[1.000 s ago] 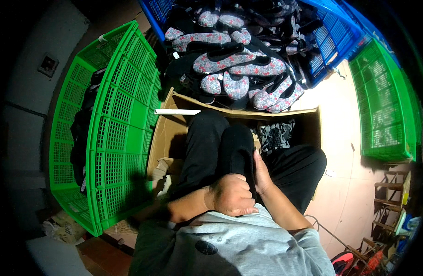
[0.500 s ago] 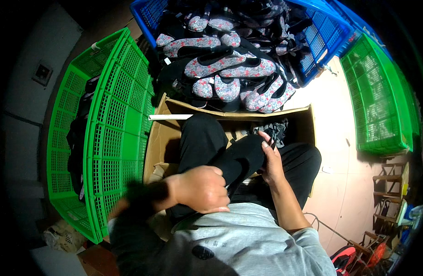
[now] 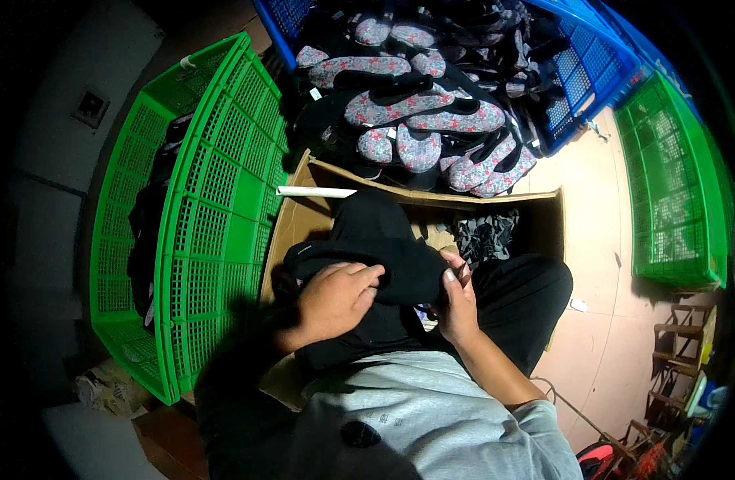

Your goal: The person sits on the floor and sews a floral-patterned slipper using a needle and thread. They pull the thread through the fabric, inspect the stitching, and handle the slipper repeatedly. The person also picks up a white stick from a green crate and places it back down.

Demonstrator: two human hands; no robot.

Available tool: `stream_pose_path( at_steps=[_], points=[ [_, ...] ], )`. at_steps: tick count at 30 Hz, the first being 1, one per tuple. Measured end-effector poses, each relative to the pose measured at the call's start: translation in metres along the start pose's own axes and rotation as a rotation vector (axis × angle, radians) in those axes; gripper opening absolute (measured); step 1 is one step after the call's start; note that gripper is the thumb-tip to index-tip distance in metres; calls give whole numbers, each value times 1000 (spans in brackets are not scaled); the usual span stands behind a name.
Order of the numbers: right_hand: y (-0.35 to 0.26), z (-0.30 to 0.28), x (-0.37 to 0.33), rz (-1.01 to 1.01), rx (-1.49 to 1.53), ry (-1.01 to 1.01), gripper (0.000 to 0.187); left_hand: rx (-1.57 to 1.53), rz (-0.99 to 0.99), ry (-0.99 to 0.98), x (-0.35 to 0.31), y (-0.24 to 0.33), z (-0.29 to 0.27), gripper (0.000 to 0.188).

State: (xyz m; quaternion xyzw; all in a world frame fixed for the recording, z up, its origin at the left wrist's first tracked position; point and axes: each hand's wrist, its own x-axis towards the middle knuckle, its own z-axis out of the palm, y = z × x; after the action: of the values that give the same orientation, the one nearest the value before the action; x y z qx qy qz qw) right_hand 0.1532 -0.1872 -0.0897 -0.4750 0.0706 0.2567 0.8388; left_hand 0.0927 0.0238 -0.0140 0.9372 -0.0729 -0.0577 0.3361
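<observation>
A black fabric shoe (image 3: 419, 272) lies across my lap, its opening toward my left hand and one end toward my right. My left hand (image 3: 337, 304) is closed over the shoe near its opening, fingers bent onto the dark cloth. My right hand (image 3: 461, 308) pinches the other end between thumb and fingers. A small dark thing (image 3: 466, 274) shows between those fingers, too small to name. Beneath my hands are my black-trousered legs, and part of the shoe's underside is hidden.
A cardboard box (image 3: 555, 232) stands before me with grey-black scraps (image 3: 487, 236) inside and a white strip (image 3: 315, 192) at its edge. Beyond it, floral-patterned black shoes (image 3: 455, 117) heap up by a blue crate (image 3: 583, 72). Green crates stand left (image 3: 215, 216) and right (image 3: 671, 192).
The shoe has turned from slanting to lying nearly level across my lap. My left hand has moved up and forward onto it, while my right hand has dropped slightly. The whole view has shifted a little.
</observation>
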Motion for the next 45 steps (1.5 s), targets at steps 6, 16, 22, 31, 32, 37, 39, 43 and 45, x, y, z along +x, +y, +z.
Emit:
stream_pose_path(
  at_steps=[6,16,22,31,32,37,39,43,45],
  points=[
    [4,-16,4,58,18,-165,41,-1367,-505,-144,8,-10,39,22],
    [-11,-16,13,86,-17,-95,44,-1515,-459,-298,35,-6,73,39],
    [-7,-24,16,89,-83,-142,44,-1582,-360,-234,37,-9,82,42],
    [-5,-24,18,121,-92,-50,43,-1539,-359,-244,37,-7,78,43],
    [-5,-23,17,123,-68,-59,42,-1529,-395,-252,37,-5,76,44],
    [-1,-31,18,92,-77,-108,43,-1487,-428,-290,37,-4,74,44],
    [-3,-31,17,89,-60,-127,47,-1553,-441,-246,35,-2,75,41],
    [-8,-12,4,167,79,21,60,-1931,-350,-65,33,23,68,38],
    [17,-54,12,133,-83,-309,71,-2184,-218,29,38,39,62,43]
  ],
)
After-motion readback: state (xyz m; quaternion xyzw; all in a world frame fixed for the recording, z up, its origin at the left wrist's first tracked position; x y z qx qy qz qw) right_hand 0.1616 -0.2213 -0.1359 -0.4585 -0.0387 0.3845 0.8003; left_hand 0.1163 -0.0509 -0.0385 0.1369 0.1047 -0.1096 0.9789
